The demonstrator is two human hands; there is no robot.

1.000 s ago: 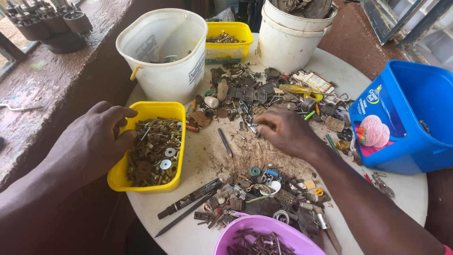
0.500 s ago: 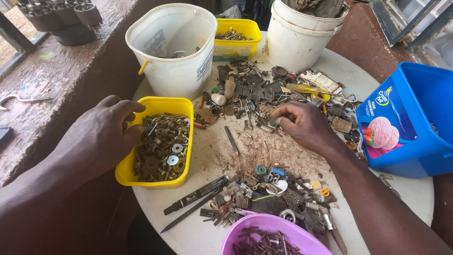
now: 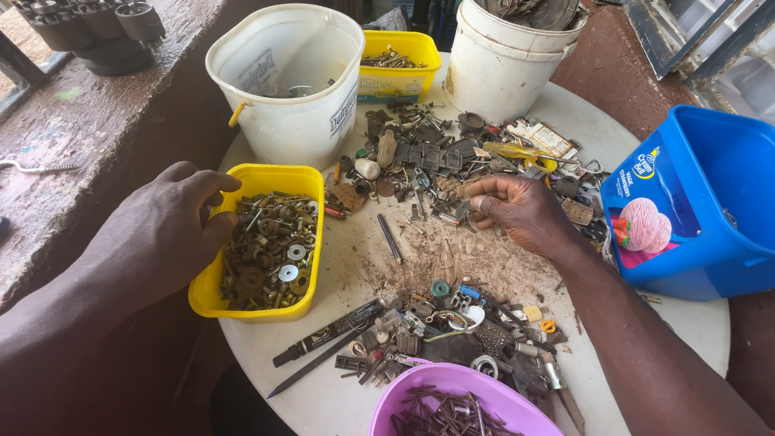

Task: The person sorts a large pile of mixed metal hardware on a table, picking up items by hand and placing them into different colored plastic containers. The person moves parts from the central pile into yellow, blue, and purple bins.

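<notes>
- The left hand (image 3: 161,234) rests on the left rim of the yellow tray (image 3: 311,242) at centre left of the frame, fingers curled loosely over the edge, thumb side toward the contents; it steadies the tray rather than pinching any part. It sat in much the same place a second ago.
- The right hand (image 3: 525,211), right of centre, has drawn back a little from the scrap pile (image 3: 452,153) since the earlier views. Its fingers are now bunched together at the pile's near edge, and they seem to pinch a small metal piece, though what it is I cannot tell.
- Judging by that, a piece has likely just been picked out of the loose heap, with the tray held ready beside it.
- The yellow tray holds brown rusty washers, nuts and a few bright silver washers.
- A white bucket (image 3: 274,121) at upper left looks almost empty, with only a few bits at the bottom.
- A second yellow tub (image 3: 404,81) behind it carries screws or bolts.
- Stacked white pails (image 3: 500,73) at upper centre hold grey metal scrap.
- A blue tub (image 3: 710,226) at the right edge shows little inside.
- A purple bowl (image 3: 452,396) at the bottom holds dark nails.
- A black marker (image 3: 331,331) lies on the white bench (image 3: 686,323) near the lower pile of mixed hardware (image 3: 460,323).
</notes>
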